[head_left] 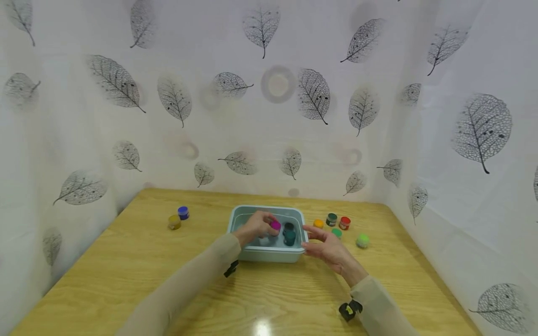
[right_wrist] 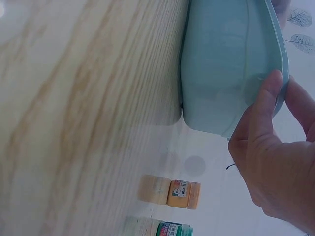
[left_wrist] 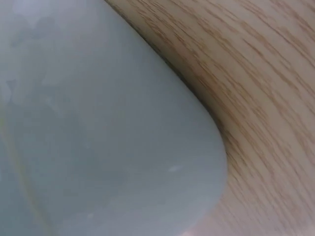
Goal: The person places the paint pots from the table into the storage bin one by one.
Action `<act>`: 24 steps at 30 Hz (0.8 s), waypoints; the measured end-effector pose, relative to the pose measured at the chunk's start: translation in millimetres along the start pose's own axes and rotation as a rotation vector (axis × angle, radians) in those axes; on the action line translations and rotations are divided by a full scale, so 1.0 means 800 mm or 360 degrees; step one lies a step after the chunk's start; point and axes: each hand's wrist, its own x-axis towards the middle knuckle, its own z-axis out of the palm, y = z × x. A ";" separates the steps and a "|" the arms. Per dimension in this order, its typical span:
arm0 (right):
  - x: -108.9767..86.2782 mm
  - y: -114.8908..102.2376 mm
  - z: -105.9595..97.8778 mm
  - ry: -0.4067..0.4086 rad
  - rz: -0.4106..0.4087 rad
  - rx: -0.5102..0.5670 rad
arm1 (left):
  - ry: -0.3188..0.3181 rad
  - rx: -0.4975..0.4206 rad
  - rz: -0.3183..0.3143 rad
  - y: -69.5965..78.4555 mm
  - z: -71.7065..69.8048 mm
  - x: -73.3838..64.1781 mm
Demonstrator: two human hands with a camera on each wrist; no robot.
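A pale blue-green plastic basin (head_left: 269, 255) stands on the table before me. My left hand (head_left: 257, 225) reaches into it and pinches a small paint jar with a magenta lid (head_left: 275, 226). Beside that jar, two dark teal jars (head_left: 289, 237) sit inside the basin. At the basin's right end, my right hand (head_left: 329, 249) holds the rim; its fingertips (right_wrist: 271, 81) lie at the edge in the right wrist view. Only the basin's outer wall (left_wrist: 118, 128) and the tabletop show in the left wrist view, so the left hand is hidden there.
Right of the basin stand several paint jars: orange (head_left: 318, 224), dark green (head_left: 331, 219), red (head_left: 345, 223), green (head_left: 336, 232) and light green (head_left: 363, 241). A blue jar (head_left: 183, 213) and an ochre jar (head_left: 174, 222) stand left. Leaf-patterned curtains (head_left: 269, 130) border the wooden table (head_left: 126, 261).
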 end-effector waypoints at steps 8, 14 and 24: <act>0.000 0.002 -0.001 0.0004 -0.0010 0.0001 | -0.0048 -0.0043 -0.0049 -0.002 0.003 0.003; -0.001 0.003 0.001 0.0008 -0.0016 -0.0007 | -0.0027 -0.0131 -0.0145 -0.002 0.003 0.008; 0.000 0.000 0.002 0.0005 -0.0022 -0.0029 | -0.0042 -0.0125 -0.0108 0.004 -0.003 0.012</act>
